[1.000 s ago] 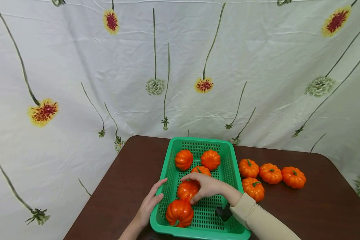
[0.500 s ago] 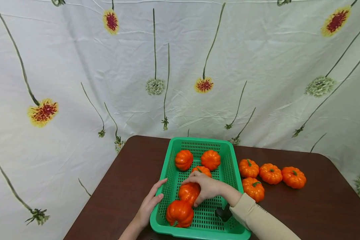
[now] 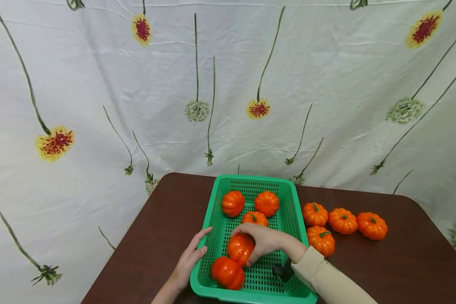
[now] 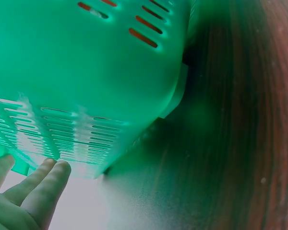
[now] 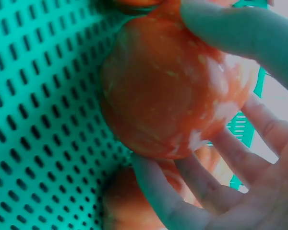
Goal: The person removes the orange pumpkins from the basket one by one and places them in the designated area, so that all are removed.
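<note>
In the head view my right hand (image 3: 264,241) reaches into a green plastic basket (image 3: 209,219) and holds a small orange pumpkin (image 3: 240,249). The right wrist view shows the thumb over one side of this pumpkin (image 5: 173,86) and the fingers curled round the other. Another pumpkin (image 3: 228,273) lies against it at the basket's near left, and a stemmed one (image 3: 255,218) sits just beyond. My left hand (image 3: 186,264) is at the basket's left side with fingers extended. In the left wrist view its fingertips lie by the slotted wall (image 4: 81,134).
Two more pumpkins, one left (image 3: 233,203) and one right (image 3: 267,203), sit at the basket's far end. Several pumpkins (image 3: 343,221) stand on the dark wooden table (image 3: 414,253) to the right. A flowered cloth (image 3: 228,84) hangs behind. Something black (image 3: 283,271) is by my right wrist.
The pumpkin in my right hand has shifted slightly right and nearer. The nearest pumpkin has rolled, so its green stem no longer shows. My left hand stays in place.
</note>
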### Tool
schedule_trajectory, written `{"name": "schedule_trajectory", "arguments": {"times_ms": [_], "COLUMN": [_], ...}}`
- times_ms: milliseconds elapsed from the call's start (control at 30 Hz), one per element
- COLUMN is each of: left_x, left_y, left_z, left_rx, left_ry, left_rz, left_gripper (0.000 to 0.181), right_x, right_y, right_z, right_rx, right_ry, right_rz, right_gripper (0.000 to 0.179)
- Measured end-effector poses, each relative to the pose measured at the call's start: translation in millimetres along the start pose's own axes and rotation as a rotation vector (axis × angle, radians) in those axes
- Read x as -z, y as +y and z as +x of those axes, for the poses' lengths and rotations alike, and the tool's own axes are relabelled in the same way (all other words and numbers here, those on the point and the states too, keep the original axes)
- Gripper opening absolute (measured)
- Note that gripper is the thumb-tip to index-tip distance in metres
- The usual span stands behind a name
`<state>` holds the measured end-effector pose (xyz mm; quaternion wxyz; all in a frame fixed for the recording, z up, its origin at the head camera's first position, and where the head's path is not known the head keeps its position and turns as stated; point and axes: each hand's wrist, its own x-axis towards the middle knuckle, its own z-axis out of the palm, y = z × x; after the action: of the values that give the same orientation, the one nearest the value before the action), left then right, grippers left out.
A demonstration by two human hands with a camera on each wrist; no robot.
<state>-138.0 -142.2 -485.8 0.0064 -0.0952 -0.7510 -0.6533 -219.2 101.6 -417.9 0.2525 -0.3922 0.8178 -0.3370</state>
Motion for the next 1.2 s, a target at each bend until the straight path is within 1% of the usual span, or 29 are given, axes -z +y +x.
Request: {"name": "schedule_trajectory", "arguments": {"times_ms": [167, 300, 467, 533, 700, 800, 967, 1200], "left_x": [0.0, -0.7, -0.8, -0.7, -0.2, 0.0, 0.3, 0.2], "left_y": [-0.9, -0.3, -0.5, -0.5, 0.4, 1.3, 2.3, 3.1], "left_z": [-0.1, -0.4, -0.5, -0.5, -0.4, -0.2, 0.3, 0.2], "left_rx": [-0.001, 0.006, -0.001, -0.004, -0.012, -0.017, -0.024, -0.014], "left_ry": [0.0, 0.003, 0.006, 0.006, 0.007, 0.008, -0.001, -0.002], "left_rz": [-0.001, 0.006, 0.016, 0.016, 0.022, 0.02, 0.022, 0.021], "left_gripper": [0.042, 0.042, 0.042, 0.042, 0.043, 0.043, 0.042, 0.042], "right_x": [4, 9, 13, 15, 20, 22, 24, 28], "right_y": [-6, -8, -12, -14, -15, -14, -8, -6], "right_z": [-5.4, -9.5, -16.1, -19.8, -30.8, -37.9, -48.4, -66.1], "right_rx": [-0.002, 0.031, 0.061, 0.065, 0.093, 0.118, 0.14, 0.123], "right_ry": [0.027, 0.073, 0.106, 0.118, 0.166, 0.195, 0.26, 0.381], "right_rz": [0.044, 0.056, 0.177, 0.2, 0.16, 0.157, 0.222, 0.274], "right_gripper": [0.065, 0.066, 0.064, 0.063, 0.07, 0.072, 0.068, 0.065]}}
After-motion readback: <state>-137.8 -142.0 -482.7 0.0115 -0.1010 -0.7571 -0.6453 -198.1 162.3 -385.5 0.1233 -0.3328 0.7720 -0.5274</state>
